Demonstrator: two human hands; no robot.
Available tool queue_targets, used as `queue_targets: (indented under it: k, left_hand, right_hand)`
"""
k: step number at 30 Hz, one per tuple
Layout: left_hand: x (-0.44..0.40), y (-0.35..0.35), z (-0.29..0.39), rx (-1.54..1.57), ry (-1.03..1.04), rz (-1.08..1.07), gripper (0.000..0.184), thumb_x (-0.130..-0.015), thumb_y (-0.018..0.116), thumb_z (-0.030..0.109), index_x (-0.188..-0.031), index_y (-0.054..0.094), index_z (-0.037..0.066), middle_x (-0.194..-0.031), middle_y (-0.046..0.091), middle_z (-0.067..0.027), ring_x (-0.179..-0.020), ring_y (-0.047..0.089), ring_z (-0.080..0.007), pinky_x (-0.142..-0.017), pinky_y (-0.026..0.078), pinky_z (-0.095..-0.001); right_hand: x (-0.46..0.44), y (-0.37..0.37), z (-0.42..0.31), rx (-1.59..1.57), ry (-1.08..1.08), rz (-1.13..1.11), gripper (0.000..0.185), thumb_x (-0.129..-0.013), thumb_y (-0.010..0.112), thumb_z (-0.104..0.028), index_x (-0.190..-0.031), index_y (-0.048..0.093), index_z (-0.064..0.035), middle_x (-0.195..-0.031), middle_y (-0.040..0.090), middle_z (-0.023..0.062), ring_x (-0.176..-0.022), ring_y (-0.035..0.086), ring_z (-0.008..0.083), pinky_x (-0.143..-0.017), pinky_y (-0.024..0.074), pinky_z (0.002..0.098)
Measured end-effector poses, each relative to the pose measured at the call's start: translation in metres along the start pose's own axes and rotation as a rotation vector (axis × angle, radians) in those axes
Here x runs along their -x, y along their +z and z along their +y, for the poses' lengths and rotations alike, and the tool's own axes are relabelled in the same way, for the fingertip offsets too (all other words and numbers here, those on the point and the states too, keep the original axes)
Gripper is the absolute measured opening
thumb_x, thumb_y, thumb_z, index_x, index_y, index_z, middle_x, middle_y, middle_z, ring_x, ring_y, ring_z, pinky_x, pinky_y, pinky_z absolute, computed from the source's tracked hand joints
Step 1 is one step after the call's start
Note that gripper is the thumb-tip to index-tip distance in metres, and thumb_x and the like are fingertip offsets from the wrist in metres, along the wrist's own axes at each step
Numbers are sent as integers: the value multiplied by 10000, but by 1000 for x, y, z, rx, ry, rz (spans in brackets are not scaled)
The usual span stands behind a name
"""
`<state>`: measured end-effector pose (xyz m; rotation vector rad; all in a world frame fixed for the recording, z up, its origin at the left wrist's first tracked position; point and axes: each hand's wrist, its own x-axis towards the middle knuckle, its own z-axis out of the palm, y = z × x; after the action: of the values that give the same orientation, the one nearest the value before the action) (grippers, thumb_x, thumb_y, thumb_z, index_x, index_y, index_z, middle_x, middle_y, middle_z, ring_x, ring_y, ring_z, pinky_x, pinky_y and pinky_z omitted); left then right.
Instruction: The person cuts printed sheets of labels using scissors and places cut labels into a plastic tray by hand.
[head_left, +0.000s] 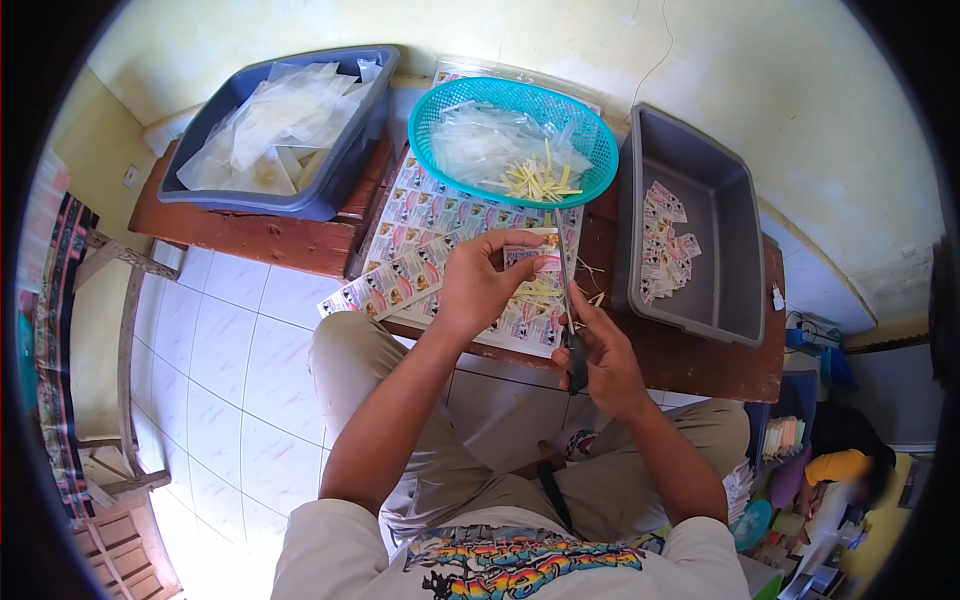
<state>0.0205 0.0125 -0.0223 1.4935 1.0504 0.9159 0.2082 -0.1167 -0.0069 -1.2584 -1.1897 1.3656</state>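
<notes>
My left hand [482,275] pinches a small printed label [547,262] between thumb and fingers, above the printed sheets on the bench. Held in my right hand [610,362] is a pair of scissors [576,362] with black handles, its blades pointing away from me beside the label's right edge. Whether the blades touch the paper I cannot tell. Under both hands lie uncut label sheets [418,217], one long strip [388,285] sticking out to the left. Thin yellowish paper trimmings [536,294] are scattered below the label.
A turquoise basket [602,150] with clear plastic and yellow trimmings stands at the back. On the right, a grey bin [712,240] contains cut labels [668,245]. A blue-grey bin [330,180] of plastic sheets [285,115] sits left on the wooden bench [240,238]. Another person [840,468] is at lower right.
</notes>
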Motion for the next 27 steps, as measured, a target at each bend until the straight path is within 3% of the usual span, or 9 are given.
queue_targets:
  k: [2, 5, 7, 8, 10, 14, 16, 23, 27]
  left_hand:
    - [-1, 1, -2, 37, 39, 38, 237, -924, 823, 90, -1153, 789, 37, -786, 736, -32, -696, 627, -48, -610, 497, -268]
    - [1, -1, 6, 80, -7, 0, 249, -952, 799, 69, -1193, 767, 16, -933, 773, -35, -802, 677, -58, -724, 553, -245]
    - [2, -1, 8, 96, -19, 6, 268, -956, 789, 54, -1218, 752, 14, -961, 768, -38, -806, 672, -61, -726, 553, -245]
    - [2, -1, 8, 112, -31, 12, 287, -959, 778, 38, -1242, 736, 12, -988, 762, -40, -809, 667, -64, -728, 554, -244]
    - [0, 1, 0, 159, 10, 24, 343, -962, 766, 20, -1296, 691, 15, -1034, 760, -56, -839, 677, -73, -732, 557, -246]
    - [-1, 0, -2, 259, 74, 26, 497, -967, 732, -26, -1426, 550, 30, -1148, 749, -107, -916, 704, -101, -745, 569, -256]
    - [-2, 0, -3, 254, 82, 22, 505, -968, 726, -31, -1432, 534, 31, -1147, 751, -116, -923, 710, -106, -747, 572, -259]
    - [-2, 0, -4, 219, 89, 6, 551, -977, 717, -31, -1483, 509, 29, -1157, 745, -123, -939, 711, -114, -782, 587, -266]
    - [-1, 0, -3, 172, 98, -2, 582, -979, 717, -31, -1516, 505, 36, -1168, 735, -119, -944, 707, -110, -790, 588, -260]
  right_hand:
    - [0, 0, 0, -3, 0, 5, 871, -928, 786, 9, -1669, 340, -95, -1266, 522, 79, -811, 621, 89, -602, 585, 254]
    - [-1, -5, 2, 16, 32, 18, 872, -919, 821, -54, -1662, 366, -105, -1248, 534, 84, -851, 619, 91, -654, 590, 271]
    - [-4, -11, 10, 322, 5, 18, 883, -885, 865, -125, -1646, 416, -124, -1261, 562, 129, -896, 646, 144, -739, 591, 297]
    - [-4, -11, 8, 321, 4, 19, 883, -885, 865, -125, -1646, 416, -124, -1261, 562, 129, -896, 646, 144, -739, 591, 297]
    - [-4, -11, 4, 786, -70, 24, 871, -858, 814, -32, -1636, 431, -104, -1250, 561, 123, -892, 650, 179, -751, 595, 340]
    - [-3, -14, 23, 892, -113, 55, 893, -793, 809, -12, -1612, 470, -117, -1253, 577, 182, -915, 684, 284, -843, 579, 397]
    - [-3, -14, 25, 923, -1, 64, 849, -768, 782, 7, -1567, 516, -102, -1298, 574, 202, -969, 694, 370, -886, 582, 439]
    - [-5, -13, 33, 1101, -41, 90, 804, -773, 798, -10, -1530, 548, -112, -1298, 557, 182, -1024, 694, 409, -909, 590, 482]
    - [-9, -11, 28, 1138, 77, 30, 758, -820, 767, -96, -1540, 528, -102, -1388, 498, 168, -1100, 681, 420, -946, 582, 522]
